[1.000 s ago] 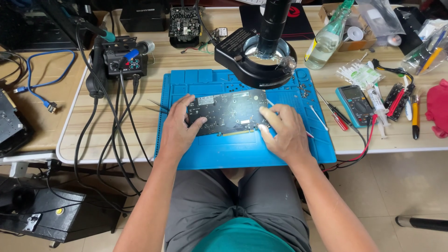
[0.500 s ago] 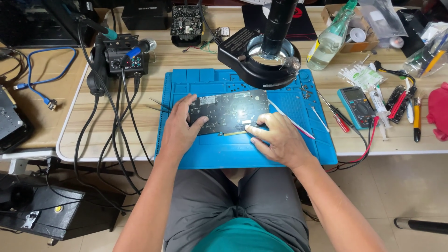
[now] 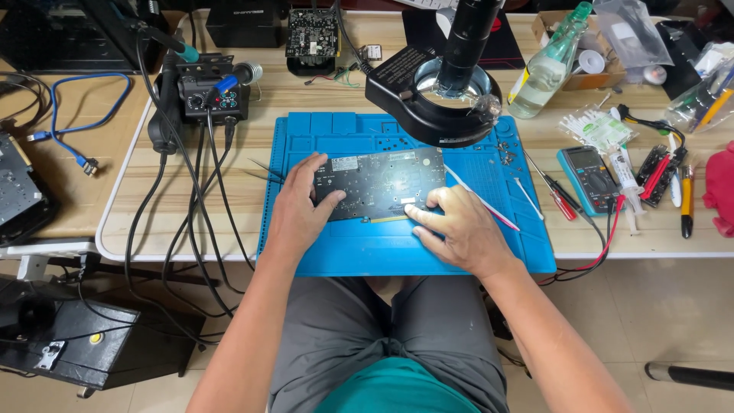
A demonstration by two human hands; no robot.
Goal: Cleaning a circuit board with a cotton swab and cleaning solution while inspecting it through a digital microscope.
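Note:
A dark rectangular circuit board [image 3: 380, 182] lies flat on a blue work mat [image 3: 344, 248]. My left hand [image 3: 300, 210] grips the board's left end, thumb on its top face. My right hand [image 3: 453, 228] rests at the board's lower right corner, fingertips pressing its near edge. A black microscope with a ring light [image 3: 440, 92] hangs just above the board's far right corner.
A soldering station [image 3: 206, 90] with black cables stands at the back left. Tweezers [image 3: 264, 172] lie left of the mat. Right of the mat are a thin white rod [image 3: 482, 203], screwdrivers [image 3: 554, 191], a teal multimeter [image 3: 587, 176], a clear bottle [image 3: 547, 65] and pens.
My right hand has slid left along the board's near edge and now presses its lower right corner. The board has shifted a little on the mat. My left hand keeps its grip.

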